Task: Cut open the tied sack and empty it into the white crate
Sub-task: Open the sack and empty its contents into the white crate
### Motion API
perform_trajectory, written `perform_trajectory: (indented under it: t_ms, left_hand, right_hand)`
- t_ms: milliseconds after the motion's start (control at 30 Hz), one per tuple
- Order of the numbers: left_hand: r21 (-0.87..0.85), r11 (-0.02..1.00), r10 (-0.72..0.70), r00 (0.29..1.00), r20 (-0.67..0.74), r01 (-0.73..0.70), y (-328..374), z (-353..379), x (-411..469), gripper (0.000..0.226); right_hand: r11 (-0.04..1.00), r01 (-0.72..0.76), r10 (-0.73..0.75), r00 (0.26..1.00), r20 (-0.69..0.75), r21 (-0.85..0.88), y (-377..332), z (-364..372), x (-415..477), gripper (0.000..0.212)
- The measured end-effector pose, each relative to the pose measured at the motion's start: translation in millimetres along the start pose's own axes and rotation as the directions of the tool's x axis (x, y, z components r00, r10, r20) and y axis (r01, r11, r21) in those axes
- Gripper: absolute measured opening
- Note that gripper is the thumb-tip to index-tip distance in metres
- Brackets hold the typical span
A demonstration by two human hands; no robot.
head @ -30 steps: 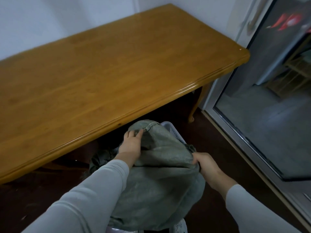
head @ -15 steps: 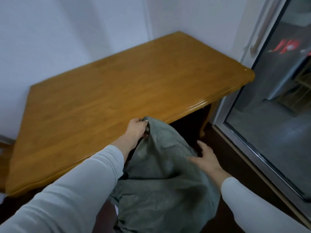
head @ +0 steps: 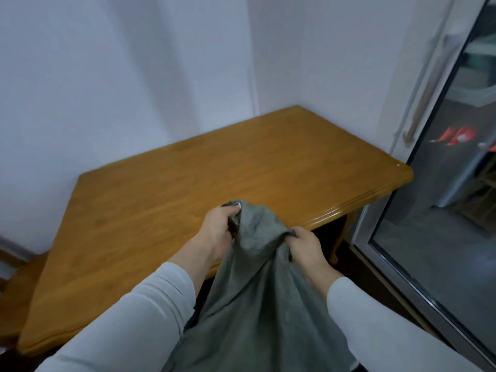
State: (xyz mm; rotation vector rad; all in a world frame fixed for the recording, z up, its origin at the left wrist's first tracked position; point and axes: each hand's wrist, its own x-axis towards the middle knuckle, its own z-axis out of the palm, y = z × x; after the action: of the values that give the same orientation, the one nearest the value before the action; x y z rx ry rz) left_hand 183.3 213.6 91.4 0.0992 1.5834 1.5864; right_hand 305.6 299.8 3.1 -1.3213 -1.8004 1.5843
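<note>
Left hand [head: 217, 232] and right hand [head: 306, 248] grip the grey sack [head: 257, 291] (hanging lengthwise, straight down).

The worktop [head: 161, 210] is a long slab of honey-coloured wood with a glossy finish and a stepped, moulded edge. It is pushed into the corner where two pale walls [head: 107, 76] meet. A tiny white speck [head: 398, 164] sits on it near the right front corner. Under that corner a curved wooden leg [head: 339, 237] stands on the dark floor [head: 375, 285], near the door frame [head: 361, 232].
</note>
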Motion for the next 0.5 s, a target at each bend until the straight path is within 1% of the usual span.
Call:
perform_trajectory:
  t_ms: [67,133,167,200,233,267,300,333,367,400,433,467,500]
  left_hand:
    - [-0.046,0.999,0.011,0.999,0.039,-0.009,17.2,7.0,-3.1,0.019]
    - [-0.051,0.999,0.002,0.996,0.091,0.003,28.0,12.9,-5.6,0.023]
    - [-0.029,1.000,-0.009,0.994,0.106,0.012,30.5,16.4,-6.3,0.023]
    - [0.003,1.000,-0.028,0.993,0.111,0.027,29.2,18.8,-7.2,0.022]
    - [0.041,0.998,-0.049,0.993,0.109,0.045,24.9,20.2,-7.2,0.020]
    - [0.076,0.995,-0.076,0.992,0.105,0.069,18.9,20.9,-7.9,0.020]
    - [0.108,0.990,-0.100,0.990,0.099,0.089,12.0,20.3,-8.1,0.018]
    - [0.134,0.986,-0.117,0.988,0.102,0.103,6.3,20.0,-8.8,0.017]
    - [0.153,0.983,-0.123,0.986,0.113,0.105,2.8,20.6,-9.1,0.016]
    - [0.163,0.981,-0.127,0.983,0.131,0.105,1.6,21.7,-9.7,0.016]
    - [0.167,0.981,-0.126,0.980,0.155,0.100,2.2,23.3,-9.7,0.016]
    - [0.164,0.982,-0.125,0.976,0.177,0.096,4.7,26.0,-10.1,0.015]
    - [0.155,0.983,-0.124,0.972,0.199,0.094,6.8,28.9,-10.1,0.015]
  right_hand:
    - [0.993,0.017,-0.013,0.999,-0.036,0.114,-22.8,-3.5,-0.8,0.017]
    - [0.978,0.036,-0.026,0.999,-0.047,0.207,-24.7,-3.0,-4.4,0.013]
    - [0.978,0.029,-0.021,0.999,-0.039,0.206,-21.6,-3.2,-5.1,0.013]
    - [0.988,0.003,-0.001,1.000,-0.013,0.153,-14.8,-3.5,-4.7,0.015]
    - [0.996,-0.020,0.017,0.999,0.032,0.083,-4.7,-4.0,-2.9,0.027]
    - [0.999,-0.044,0.042,0.994,0.097,0.018,5.5,-5.4,-0.8,0.051]
    - [0.999,-0.036,0.039,0.986,0.161,-0.021,13.5,-7.6,-0.2,0.077]
    - [0.999,-0.014,0.024,0.978,0.209,-0.051,19.4,-10.0,0.9,0.097]
    - [0.996,0.031,-0.010,0.969,0.246,-0.081,22.8,-11.7,1.4,0.106]
    - [0.991,0.071,-0.038,0.964,0.262,-0.117,24.7,-13.8,2.2,0.106]
    - [0.983,0.111,-0.068,0.961,0.269,-0.146,26.8,-15.4,3.7,0.101]
    - [0.979,0.116,-0.067,0.959,0.274,-0.168,28.1,-17.1,4.6,0.091]
    - [0.978,0.098,-0.045,0.961,0.274,-0.183,29.9,-17.8,4.4,0.077]
